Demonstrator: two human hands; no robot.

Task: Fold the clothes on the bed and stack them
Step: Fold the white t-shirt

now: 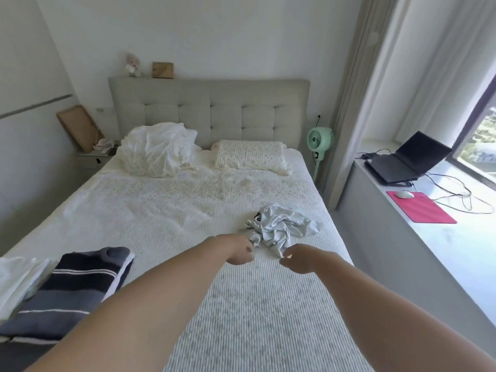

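A crumpled pale blue-white garment (284, 226) lies on the white ribbed bed cover (241, 304), right of centre. Both my arms reach out towards it. My left hand (239, 252) has curled fingers at the garment's near left edge and seems to pinch the cloth. My right hand (299, 260) is curled at the garment's near tip, and the cloth seems caught in its fingers. At the bed's near left lies a folded dark striped garment (72, 294), with a white folded piece (18, 280) beside it.
A bunched white duvet (158, 149) and a pillow (251, 155) lie by the grey headboard. Right of the bed are a green fan (319, 142) and a window ledge with a laptop (402, 163), a pink mouse mat (421, 208) and cables.
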